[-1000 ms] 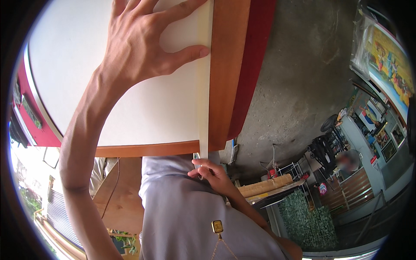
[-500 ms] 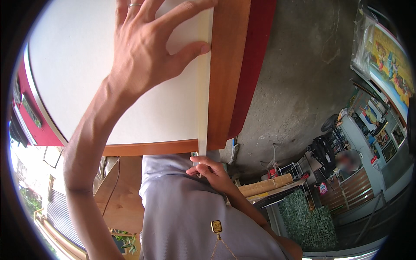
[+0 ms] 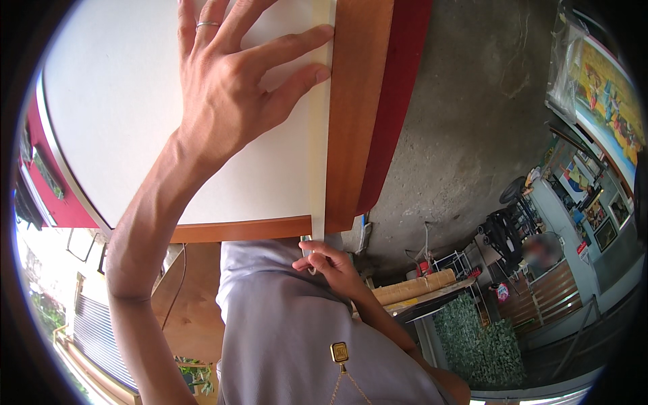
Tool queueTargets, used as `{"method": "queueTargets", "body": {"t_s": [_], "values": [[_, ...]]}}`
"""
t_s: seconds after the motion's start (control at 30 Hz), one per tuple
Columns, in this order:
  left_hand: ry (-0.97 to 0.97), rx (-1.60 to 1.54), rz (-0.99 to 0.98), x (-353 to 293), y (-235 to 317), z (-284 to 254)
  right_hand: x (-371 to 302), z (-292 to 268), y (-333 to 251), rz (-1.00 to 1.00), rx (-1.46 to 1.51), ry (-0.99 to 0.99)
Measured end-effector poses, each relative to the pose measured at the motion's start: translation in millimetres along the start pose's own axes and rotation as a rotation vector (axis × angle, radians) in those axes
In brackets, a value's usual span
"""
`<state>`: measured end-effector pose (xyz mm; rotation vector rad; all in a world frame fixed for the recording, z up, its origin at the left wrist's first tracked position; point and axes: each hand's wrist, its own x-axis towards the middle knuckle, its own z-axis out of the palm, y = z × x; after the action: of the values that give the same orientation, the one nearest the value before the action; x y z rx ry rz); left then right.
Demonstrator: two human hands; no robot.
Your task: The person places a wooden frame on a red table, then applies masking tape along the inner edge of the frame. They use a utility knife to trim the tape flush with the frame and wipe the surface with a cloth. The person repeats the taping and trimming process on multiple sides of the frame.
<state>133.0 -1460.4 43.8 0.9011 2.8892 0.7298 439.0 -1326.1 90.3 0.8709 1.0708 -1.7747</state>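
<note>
Tape strip (image 3: 318,169), pale, runs along the right side of a white panel (image 3: 135,121), right beside the brown wooden border (image 3: 358,121). Lower end crosses the near border and sticks out past the edge, down to the right hand (image 3: 331,266).

Left hand (image 3: 233,88): flat over the panel, fingers spread wide, gripping nothing; index tip and thumb tip touch the strip. Ring (image 3: 208,24) on one finger. Some fingertips cut off by the top of frame.

Right hand: below the edge, in front of the grey shirt (image 3: 283,324), fingers curled closed on the strip's lower end, probably with the roll too, but it's mostly hidden.

Red surface (image 3: 398,88) shows outside the border. Pendant (image 3: 339,352) on a chain hangs over the shirt. Right side: concrete floor (image 3: 466,121), colorful painting (image 3: 605,101) partly in clear plastic, green foliage (image 3: 476,337). Brown board (image 3: 192,304) lower left.
</note>
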Motion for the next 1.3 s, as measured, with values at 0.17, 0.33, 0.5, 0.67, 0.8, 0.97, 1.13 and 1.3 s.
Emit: {"method": "queueTargets", "body": {"t_s": [0.17, 0.33, 0.5, 0.67, 0.8, 0.97, 1.13, 1.3], "values": [[-0.010, -0.009, 0.004, -1.7, -1.1, 1.3, 0.4, 0.5, -0.5, -0.002, -0.007, 0.009], [0.027, 0.014, -0.008, -4.9, 2.5, 1.3, 0.5, 1.7, -4.4, 0.014, 0.022, 0.016], [0.163, -0.005, 0.092, -11.5, 10.5, 11.9, 2.4, -0.4, 1.0, -0.012, 0.012, -0.002], [0.009, -0.033, 0.086, -33.4, 10.1, 8.6, 5.5, -2.3, 6.4, -0.073, 0.064, -0.014], [-0.227, 0.032, 0.024, -45.9, 16.8, 2.2, 6.3, -4.2, 8.6, -0.092, 0.044, -0.023], [-0.257, 0.020, 0.035, -47.6, 13.6, -1.4, 10.0, -8.6, 11.7, -0.129, 0.034, -0.037], [-0.295, 0.046, -0.003, -41.5, 24.1, -5.2, 17.3, -12.1, 11.8, -0.151, 0.024, -0.058], [-0.148, 0.069, -0.007, -53.7, 23.9, 2.9, 27.5, -21.4, 24.8, -0.211, -0.009, -0.126]]}}
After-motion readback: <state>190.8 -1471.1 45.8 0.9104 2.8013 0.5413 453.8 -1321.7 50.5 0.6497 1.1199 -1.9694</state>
